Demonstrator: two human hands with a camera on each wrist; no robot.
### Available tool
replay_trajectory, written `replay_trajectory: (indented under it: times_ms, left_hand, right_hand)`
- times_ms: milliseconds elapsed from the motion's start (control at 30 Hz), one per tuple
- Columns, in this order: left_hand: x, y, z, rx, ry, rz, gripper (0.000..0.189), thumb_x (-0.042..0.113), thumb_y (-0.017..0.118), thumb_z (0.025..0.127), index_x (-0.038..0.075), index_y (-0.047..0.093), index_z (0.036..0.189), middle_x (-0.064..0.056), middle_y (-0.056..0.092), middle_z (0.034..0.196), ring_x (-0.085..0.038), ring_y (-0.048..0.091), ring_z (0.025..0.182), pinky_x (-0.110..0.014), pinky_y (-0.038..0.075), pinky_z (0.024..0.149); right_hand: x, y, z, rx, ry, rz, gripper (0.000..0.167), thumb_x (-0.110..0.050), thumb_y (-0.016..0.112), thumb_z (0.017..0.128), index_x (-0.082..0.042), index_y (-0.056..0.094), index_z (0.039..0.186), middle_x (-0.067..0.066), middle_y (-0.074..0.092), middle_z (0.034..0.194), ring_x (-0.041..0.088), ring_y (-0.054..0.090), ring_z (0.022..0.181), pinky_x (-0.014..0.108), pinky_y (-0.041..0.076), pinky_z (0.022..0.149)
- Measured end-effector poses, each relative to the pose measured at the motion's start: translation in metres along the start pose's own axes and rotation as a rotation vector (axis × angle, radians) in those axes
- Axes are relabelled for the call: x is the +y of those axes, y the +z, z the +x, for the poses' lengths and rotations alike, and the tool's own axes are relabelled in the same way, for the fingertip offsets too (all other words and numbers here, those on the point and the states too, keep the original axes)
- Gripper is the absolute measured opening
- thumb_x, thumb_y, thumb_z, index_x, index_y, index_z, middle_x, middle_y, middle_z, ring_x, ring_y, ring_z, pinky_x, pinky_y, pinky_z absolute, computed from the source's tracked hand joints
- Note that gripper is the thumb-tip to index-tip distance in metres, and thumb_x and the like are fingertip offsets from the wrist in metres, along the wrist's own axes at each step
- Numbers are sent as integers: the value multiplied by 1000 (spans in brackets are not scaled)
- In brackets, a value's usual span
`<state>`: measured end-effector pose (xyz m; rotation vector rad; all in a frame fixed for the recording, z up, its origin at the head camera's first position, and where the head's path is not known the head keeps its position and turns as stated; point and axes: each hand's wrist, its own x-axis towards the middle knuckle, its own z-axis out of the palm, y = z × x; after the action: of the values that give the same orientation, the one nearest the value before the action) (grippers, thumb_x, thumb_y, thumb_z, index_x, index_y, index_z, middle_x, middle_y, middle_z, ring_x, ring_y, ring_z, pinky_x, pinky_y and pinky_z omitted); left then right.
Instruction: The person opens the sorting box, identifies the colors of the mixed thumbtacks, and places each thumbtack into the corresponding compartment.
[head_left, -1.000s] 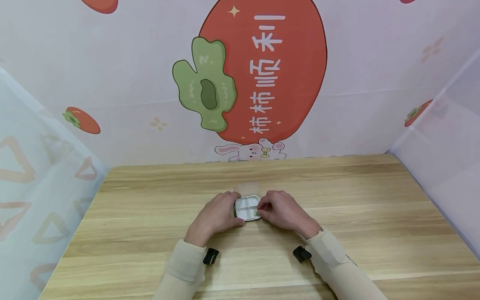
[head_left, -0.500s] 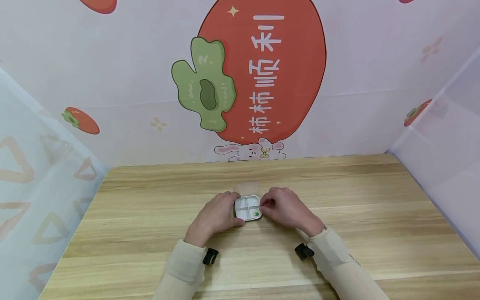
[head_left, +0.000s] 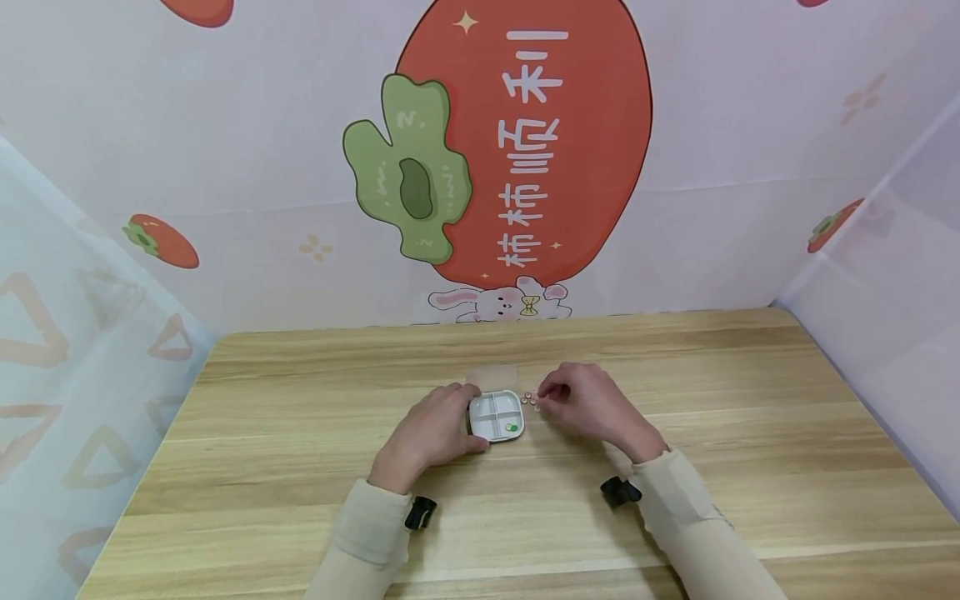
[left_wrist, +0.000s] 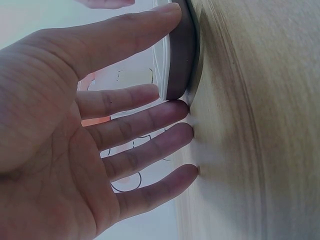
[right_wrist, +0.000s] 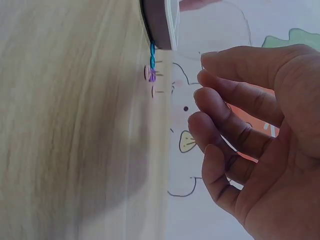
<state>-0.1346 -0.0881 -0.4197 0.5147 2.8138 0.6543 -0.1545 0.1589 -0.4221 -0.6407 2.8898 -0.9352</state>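
Here I steady the pill box [head_left: 496, 415] with my flat left hand [head_left: 429, 433], while the beads [head_left: 530, 399] lie at nine o'clock of my right hand's [head_left: 592, 406] loosely curled, empty fingers [right_wrist: 220, 107].

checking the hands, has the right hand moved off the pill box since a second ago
Yes. The right hand has moved right and away from the pill box, which stayed put; it is now beside small pieces on the table.

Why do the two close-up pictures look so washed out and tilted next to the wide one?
Head view: even light, sharp, walls slightly bowed at the edges. Left wrist view: turned sideways, left hand huge and soft, backdrop overexposed. Right wrist view: also sideways, table blurred, right hand sharper.
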Motion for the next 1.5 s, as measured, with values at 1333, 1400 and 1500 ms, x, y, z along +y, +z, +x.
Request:
replay_trajectory:
  times_ms: [1333,1400,1500]
  left_hand:
    - [0,0,1,-12,-11,6,67,29,91,77,3,61,131,-9,65,120,-21,58,98,-42,49,92]
    - [0,0,1,-13,-14,9,67,30,90,77,3,61,131,-10,64,122,-22,58,100,-42,49,93]
    - [1,-1,0,-12,-18,12,67,30,90,77,4,61,132,-10,63,125,-24,58,105,-43,48,96]
  right_hand:
    - [5,15,3,6,5,-88,5,-14,81,85,-13,76,87,-8,61,75,8,54,69,31,47,67]
    - [6,17,3,12,6,-91,5,-14,81,85,-13,76,86,-8,61,75,8,54,69,31,47,66]
    - [6,18,3,16,6,-96,4,-13,81,85,-13,76,86,-9,61,75,8,53,68,31,47,65]
